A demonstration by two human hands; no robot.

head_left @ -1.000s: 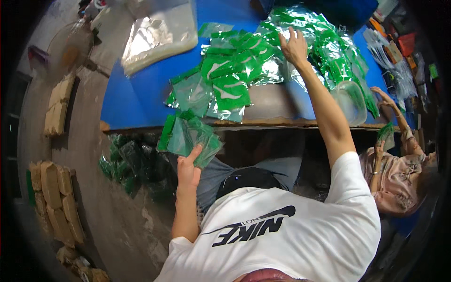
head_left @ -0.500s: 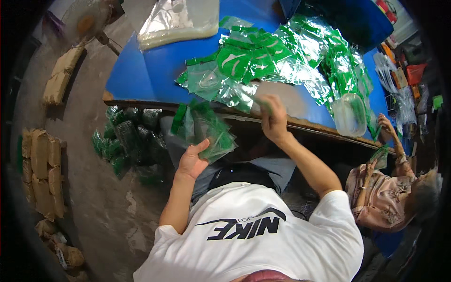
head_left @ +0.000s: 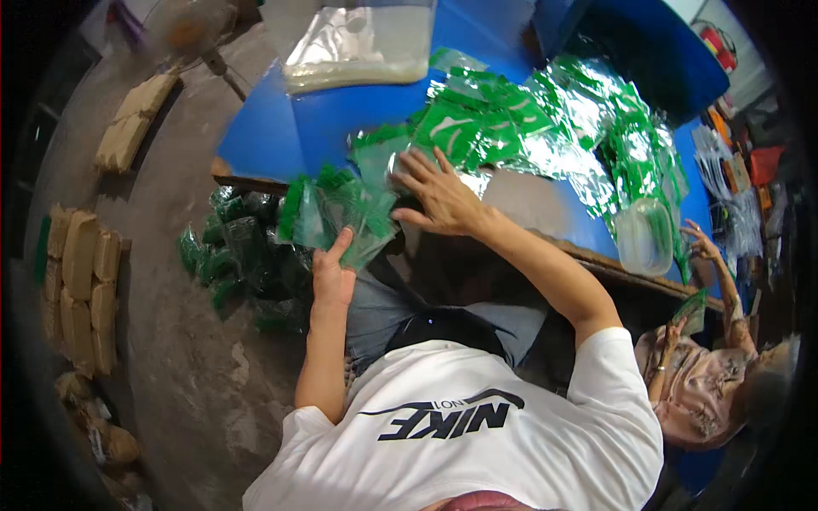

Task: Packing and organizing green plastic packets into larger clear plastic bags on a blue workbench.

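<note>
In my left hand (head_left: 332,272) is a fanned bunch of clear plastic packets with green tops (head_left: 342,217), my thumb lying over them. The bunch hangs just off the near edge of the blue table (head_left: 332,119). My right hand (head_left: 439,200) reaches across at that edge, its fingers spread, palm toward the table. Its fingertips are over the nearest packets of a spread pile of green and clear packets (head_left: 477,128). Whether they touch one, I cannot tell. Nothing shows held in that hand.
A thick stack of clear plastic bags (head_left: 358,72) lies at the far left of the table. A clear plastic tub (head_left: 643,238) stands near the right edge. Filled green bags (head_left: 243,247) sit under the table. Another person (head_left: 694,375) works at right. Brown-wrapped bundles (head_left: 81,281) lie at left.
My right hand has swung left along the table edge and its fingers have spread. My left hand still holds the packets, a little further left. The whole view has shifted slightly.
</note>
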